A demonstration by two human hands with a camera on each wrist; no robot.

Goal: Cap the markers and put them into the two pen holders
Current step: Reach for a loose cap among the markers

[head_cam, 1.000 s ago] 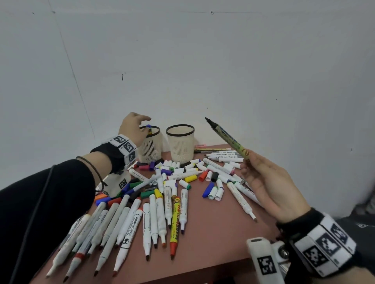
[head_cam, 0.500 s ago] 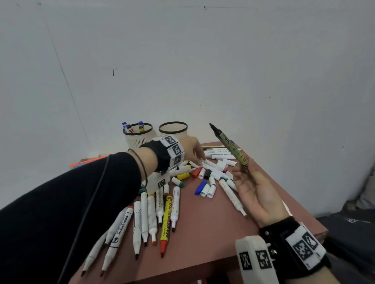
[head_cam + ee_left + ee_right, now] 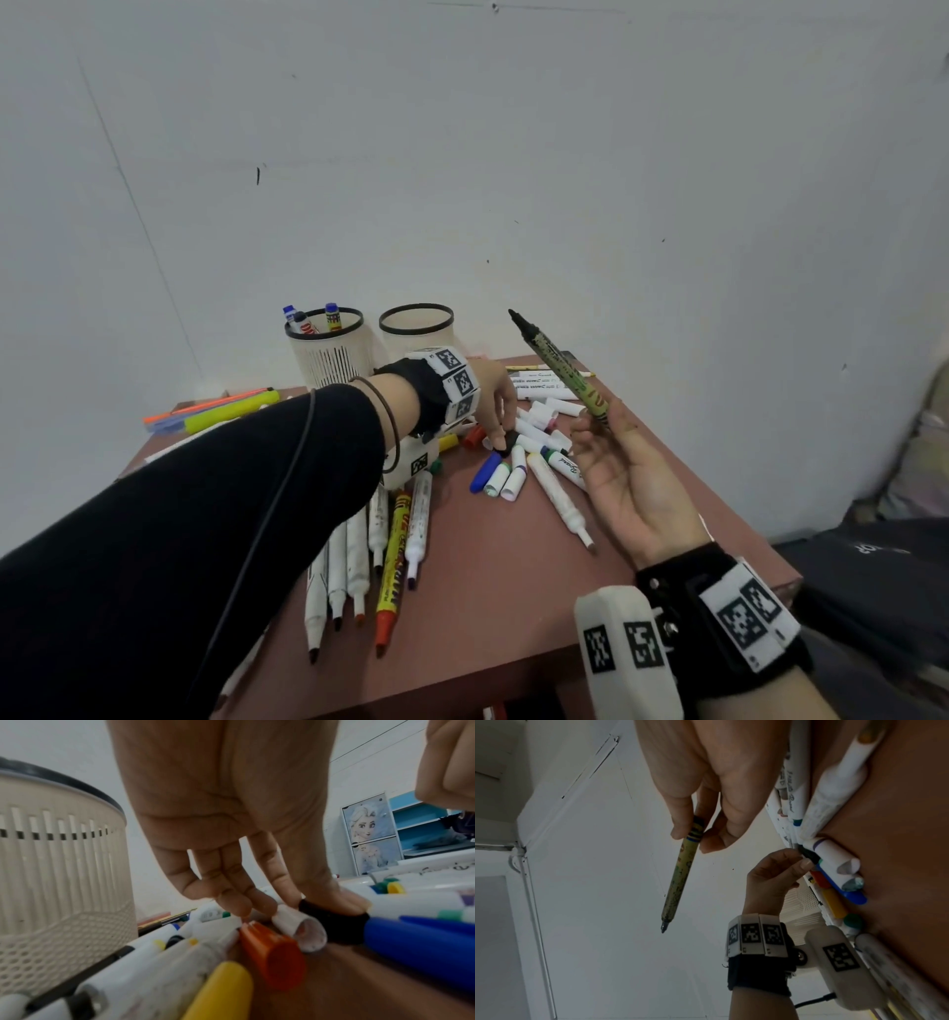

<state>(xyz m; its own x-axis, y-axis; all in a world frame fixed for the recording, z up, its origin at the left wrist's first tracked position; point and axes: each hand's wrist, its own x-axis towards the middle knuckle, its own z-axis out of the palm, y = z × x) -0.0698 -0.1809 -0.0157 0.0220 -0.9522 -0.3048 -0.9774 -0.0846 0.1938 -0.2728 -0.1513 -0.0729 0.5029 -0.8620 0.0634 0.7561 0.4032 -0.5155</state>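
The left hand (image 3: 494, 406) reaches down and pinches a small black cap (image 3: 334, 923) on the surface (image 3: 488, 591) while, just beside it, the right hand (image 3: 624, 478) pinches the tail of an uncapped green marker (image 3: 557, 367), tip raised, both likely light, rigid and best gripped by their sides.

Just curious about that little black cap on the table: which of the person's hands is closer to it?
Left. The left hand pinches the black cap on the table; the right hand is apart, holding an uncapped marker.

Slatted plastic pen holder (image 3: 59, 862), matt tabletop (image 3: 513, 591).
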